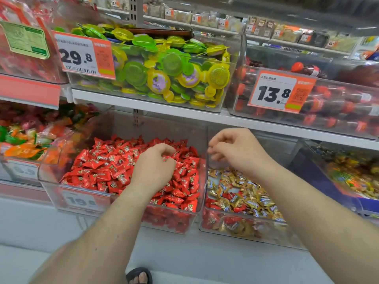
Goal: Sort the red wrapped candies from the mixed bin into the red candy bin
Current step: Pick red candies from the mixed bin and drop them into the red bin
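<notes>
The red candy bin (86, 203) is a clear plastic tub piled with red wrapped candies (106, 165). Right of it stands the mixed bin (242, 230), which holds gold wrapped candies (248, 193) with several red wrapped ones (227, 195) among them. My left hand (154, 167) hangs palm down over the red pile. Its fingers curl down onto the candies and their tips are hidden, so I cannot tell whether it holds one. My right hand (231, 150) hovers above the back of the mixed bin, near the wall between the two bins. Its fingers are loosely curled and nothing shows in them.
A bin of orange and green sweets (26, 140) stands to the left, and a bin of mixed colourful sweets (348, 173) to the right. The white shelf edge (164, 109) overhead carries a bin of green and yellow jelly cups (155, 72) and a bin of cola-bottle sweets (328, 103). My sandalled foot (139, 276) shows on the floor.
</notes>
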Tool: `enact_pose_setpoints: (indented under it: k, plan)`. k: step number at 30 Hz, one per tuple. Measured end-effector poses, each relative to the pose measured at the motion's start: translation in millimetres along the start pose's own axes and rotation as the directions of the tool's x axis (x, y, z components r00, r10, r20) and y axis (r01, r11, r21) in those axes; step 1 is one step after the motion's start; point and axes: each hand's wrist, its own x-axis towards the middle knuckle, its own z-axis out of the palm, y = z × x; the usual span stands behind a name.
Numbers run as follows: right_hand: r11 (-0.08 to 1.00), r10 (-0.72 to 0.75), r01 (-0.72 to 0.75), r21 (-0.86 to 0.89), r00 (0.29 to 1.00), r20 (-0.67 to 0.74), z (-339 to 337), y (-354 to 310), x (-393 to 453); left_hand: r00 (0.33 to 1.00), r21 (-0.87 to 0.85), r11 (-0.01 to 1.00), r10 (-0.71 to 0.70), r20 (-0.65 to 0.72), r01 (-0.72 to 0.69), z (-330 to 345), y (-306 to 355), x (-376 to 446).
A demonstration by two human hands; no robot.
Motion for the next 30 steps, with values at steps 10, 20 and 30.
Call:
enact_pose_setpoints:
  k: [10,20,30]
  plan:
    - [0.797,0.386,0.067,-0.601,0.709,0.591,30,81,6,0.990,-0.143,0.986,0.104,0.093,-0.090,58,37,-18]
    - [0.650,0.727,0.020,-0.759,0.276,0.629,38,74,10,0.986,-0.041,0.992,0.123,0.109,-0.119,58,40,-16]
    - [0.504,0.584,0.273,-0.819,0.590,0.557,-37,72,-4,0.986,0.113,0.983,0.133,0.102,-0.144,54,45,-19]
